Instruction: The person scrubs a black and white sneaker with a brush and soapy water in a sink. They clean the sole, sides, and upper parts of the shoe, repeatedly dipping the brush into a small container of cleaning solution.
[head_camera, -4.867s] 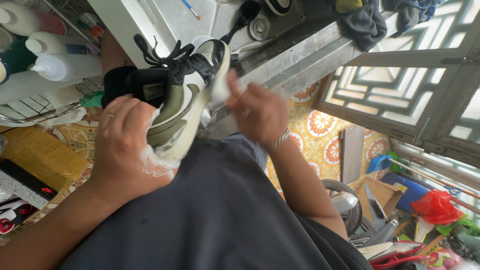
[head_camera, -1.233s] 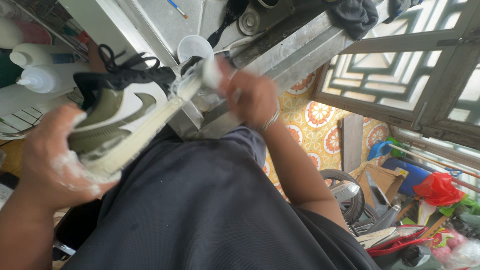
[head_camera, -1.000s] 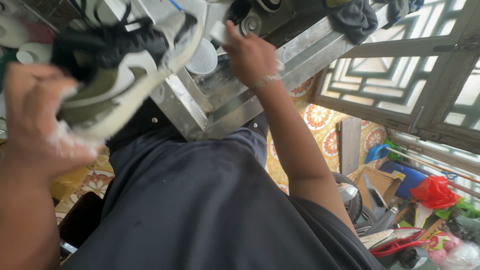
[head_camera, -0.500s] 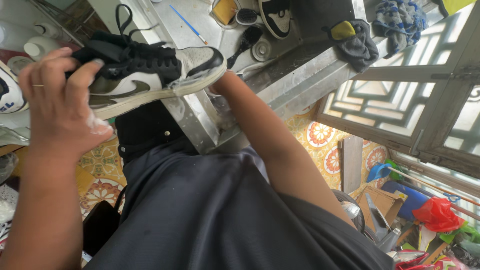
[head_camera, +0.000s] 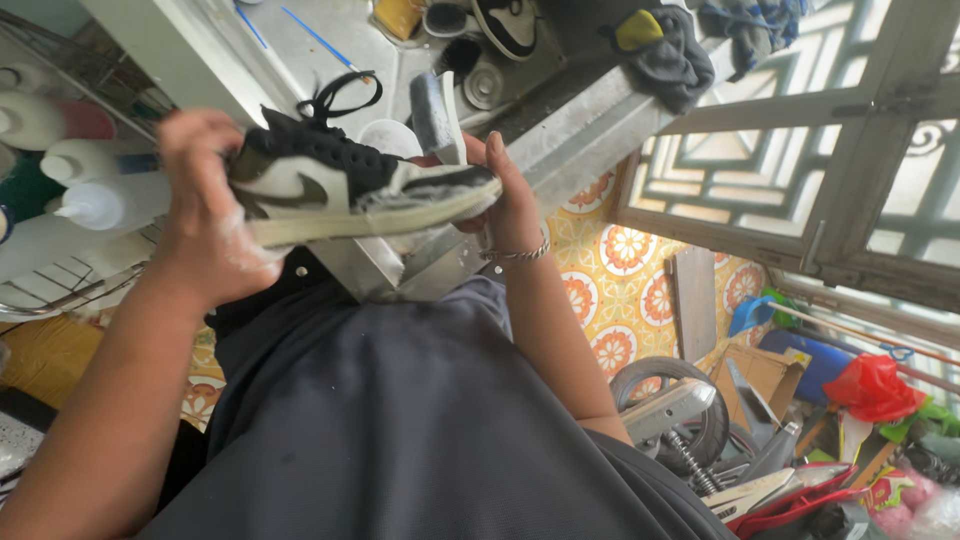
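Looking down past my dark shirt (head_camera: 420, 420), I see the steel sink bench (head_camera: 590, 110) running across the far side, with a latticed window (head_camera: 800, 170) to the right and patterned floor tiles (head_camera: 610, 290) below it. White squeeze bottles (head_camera: 70, 200) sit on a rack at the far left.

My left hand (head_camera: 205, 215) is closed round the heel end of the sneaker (head_camera: 350, 195), an olive, white and black high-top held in the air over the near edge of the bench, foam on the fingers. The shoe's long axis runs left to right, heel in my left grip, toe pointing right with the sole facing down toward me.

My right hand (head_camera: 505, 190) is up at the toe end, fingers wrapped on a grey sponge block (head_camera: 435, 115) that stands upright just beyond the toe. So the right hand is the nearer one to the toe, and the sponge sits on the far side of the shoe, close to it; I cannot tell whether they touch.

The shoe hides my right palm and the lower part of the sponge. A small white cup (head_camera: 388, 138) peeks out behind the laces. Brushes and another shoe (head_camera: 505, 20) in the sink are cut off at the top edge.
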